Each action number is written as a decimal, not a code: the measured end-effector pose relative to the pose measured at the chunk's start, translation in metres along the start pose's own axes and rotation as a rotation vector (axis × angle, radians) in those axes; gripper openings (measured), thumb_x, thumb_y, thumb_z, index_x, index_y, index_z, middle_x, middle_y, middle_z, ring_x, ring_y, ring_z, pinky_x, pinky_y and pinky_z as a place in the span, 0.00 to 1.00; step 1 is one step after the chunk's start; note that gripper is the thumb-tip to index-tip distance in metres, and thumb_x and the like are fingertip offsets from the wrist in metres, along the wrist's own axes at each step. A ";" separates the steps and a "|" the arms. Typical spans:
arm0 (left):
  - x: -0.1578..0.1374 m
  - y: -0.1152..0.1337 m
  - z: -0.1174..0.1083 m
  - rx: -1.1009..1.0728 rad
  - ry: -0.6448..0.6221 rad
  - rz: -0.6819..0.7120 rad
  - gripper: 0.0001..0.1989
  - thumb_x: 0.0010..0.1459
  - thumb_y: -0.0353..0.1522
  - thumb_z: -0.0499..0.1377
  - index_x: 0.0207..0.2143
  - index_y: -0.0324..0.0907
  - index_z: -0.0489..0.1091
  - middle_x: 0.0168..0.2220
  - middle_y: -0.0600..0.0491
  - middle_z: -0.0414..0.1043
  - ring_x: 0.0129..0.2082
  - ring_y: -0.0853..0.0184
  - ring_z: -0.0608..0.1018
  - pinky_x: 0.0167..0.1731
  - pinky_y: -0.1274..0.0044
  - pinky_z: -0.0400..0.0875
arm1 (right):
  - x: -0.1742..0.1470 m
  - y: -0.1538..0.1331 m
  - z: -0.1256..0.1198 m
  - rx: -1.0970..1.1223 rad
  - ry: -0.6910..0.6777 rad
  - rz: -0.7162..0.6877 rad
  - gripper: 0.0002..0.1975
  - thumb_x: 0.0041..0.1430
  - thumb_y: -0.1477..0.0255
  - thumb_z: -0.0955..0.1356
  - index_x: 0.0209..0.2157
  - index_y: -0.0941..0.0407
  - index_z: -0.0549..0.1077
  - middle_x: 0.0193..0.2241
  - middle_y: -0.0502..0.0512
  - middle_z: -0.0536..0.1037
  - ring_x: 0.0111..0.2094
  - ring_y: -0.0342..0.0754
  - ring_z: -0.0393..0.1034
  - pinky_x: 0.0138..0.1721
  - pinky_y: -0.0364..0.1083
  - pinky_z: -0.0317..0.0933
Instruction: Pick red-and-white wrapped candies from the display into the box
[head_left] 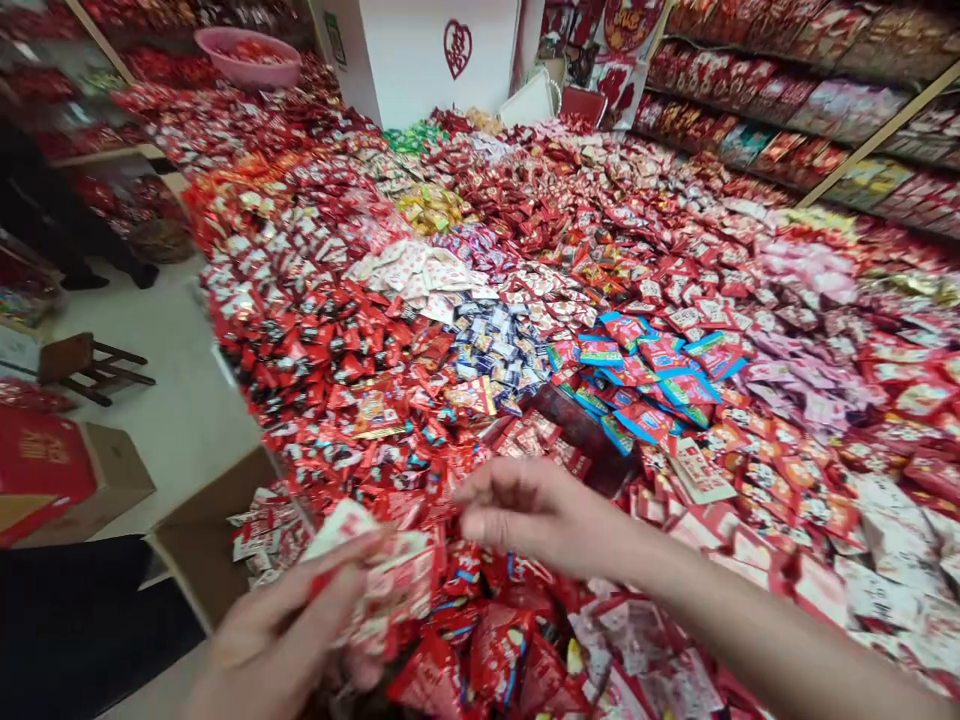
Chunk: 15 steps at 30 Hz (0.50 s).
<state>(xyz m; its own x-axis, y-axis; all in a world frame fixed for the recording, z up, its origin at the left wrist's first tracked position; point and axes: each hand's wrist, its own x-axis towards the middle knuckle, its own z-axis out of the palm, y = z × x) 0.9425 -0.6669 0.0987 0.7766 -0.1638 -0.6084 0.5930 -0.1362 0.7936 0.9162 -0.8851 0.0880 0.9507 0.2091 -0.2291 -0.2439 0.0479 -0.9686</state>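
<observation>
In the head view my left hand [292,620], at the lower left, is closed around several white-and-red candy packets [394,590]. Some motion blur hides the print on them. My right hand [525,510] hovers over the red-wrapped candies [375,420] near the middle, its fingers loosely bent and the thumb a little apart from them. Nothing shows between those fingers. Below the two hands lie shiny red packets [499,640] with blue edges, and pale pink packets [637,640] beside them.
Heaps of wrapped sweets cover the wide table, among them blue-edged packets [660,370] and navy wrappers [499,345]. A cardboard box [202,530] stands at the table's left edge. Further left are a wooden stool [90,360] and a person's legs [60,210]. A pink basin [247,60] sits far back.
</observation>
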 end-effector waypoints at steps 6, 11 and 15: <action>-0.012 0.019 0.001 -0.085 -0.156 0.022 0.20 0.41 0.43 0.66 0.38 0.45 0.75 0.41 0.52 0.73 0.19 0.74 0.69 0.14 0.81 0.69 | -0.007 0.008 0.077 0.084 0.167 -0.098 0.12 0.51 0.65 0.70 0.31 0.59 0.71 0.26 0.49 0.71 0.28 0.40 0.62 0.30 0.41 0.56; -0.019 0.013 -0.010 -0.155 -0.216 -0.018 0.18 0.49 0.39 0.61 0.43 0.43 0.73 0.34 0.50 0.74 0.19 0.73 0.69 0.14 0.81 0.70 | -0.009 0.015 0.102 0.244 0.336 -0.049 0.15 0.48 0.62 0.71 0.23 0.60 0.69 0.16 0.43 0.63 0.19 0.36 0.52 0.22 0.39 0.49; -0.018 0.012 -0.020 -0.139 -0.244 -0.038 0.16 0.54 0.35 0.57 0.45 0.43 0.71 0.33 0.50 0.74 0.20 0.73 0.70 0.16 0.80 0.71 | -0.013 0.018 0.114 0.328 0.374 -0.033 0.15 0.48 0.61 0.71 0.27 0.60 0.71 0.19 0.45 0.67 0.21 0.36 0.56 0.24 0.38 0.51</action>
<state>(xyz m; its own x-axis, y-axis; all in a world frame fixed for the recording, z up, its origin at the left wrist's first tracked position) 0.9399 -0.6461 0.1198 0.6891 -0.3936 -0.6084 0.6574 -0.0137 0.7534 0.8779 -0.7760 0.0842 0.9477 -0.1598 -0.2761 -0.2030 0.3657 -0.9083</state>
